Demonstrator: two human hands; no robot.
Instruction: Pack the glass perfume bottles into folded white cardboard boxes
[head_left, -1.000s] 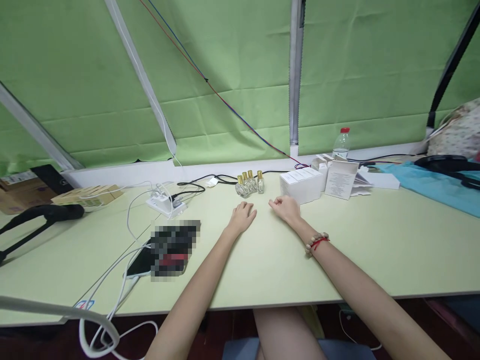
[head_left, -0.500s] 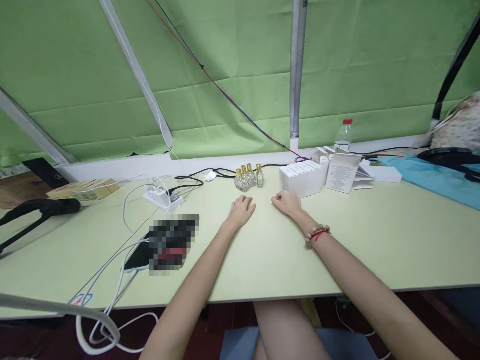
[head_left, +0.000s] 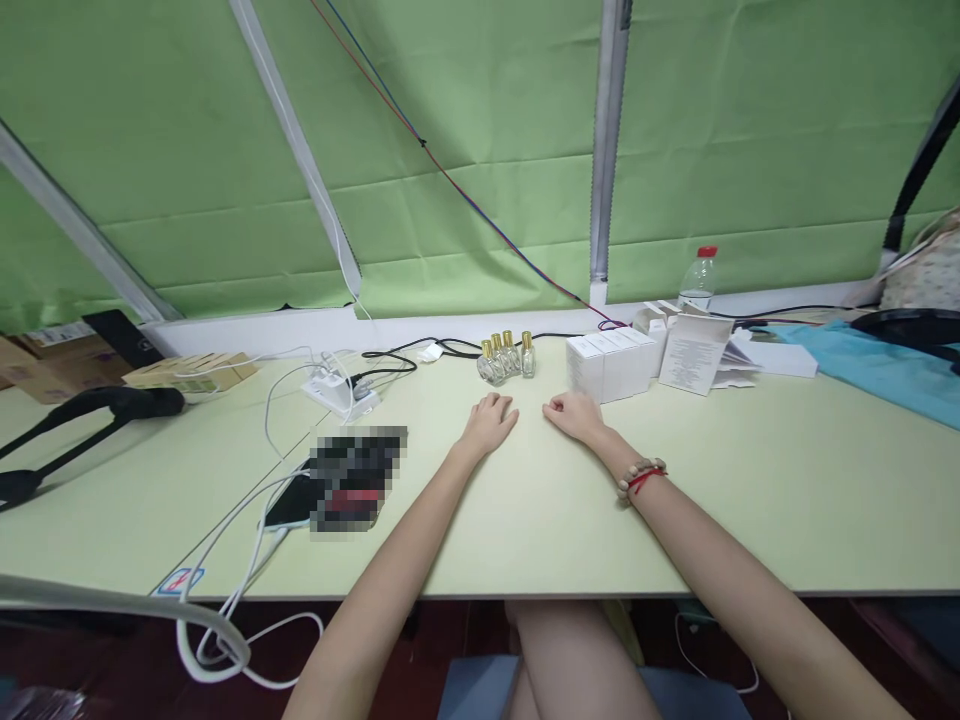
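My left hand point(head_left: 489, 424) rests palm down on the pale table, thumb apart from the fingers, holding nothing. To its right, my right hand point(head_left: 576, 416) lies on its side with the fingers curled in, and nothing shows in it. Beaded and red string bracelets point(head_left: 642, 479) circle that wrist. Just beyond my left hand stands a cluster of small glass bottles point(head_left: 507, 356) with gold caps, one bottle point(head_left: 528, 358) slightly apart at the right. A row of white boxes point(head_left: 611, 364) sits right behind my right hand, nearest to it.
Opened white cartons point(head_left: 694, 352) and a red-capped water bottle point(head_left: 697, 282) stand at the back right, near a blue cloth point(head_left: 862, 360). On the left lie a dark phone-like device point(head_left: 292, 500), partly blurred out, a white power strip point(head_left: 341, 393), cables and yellowish boxes point(head_left: 191, 373).
The view has shifted slightly, so the table's things appear a little further right. Both hands stay in nearly the same place and pose.
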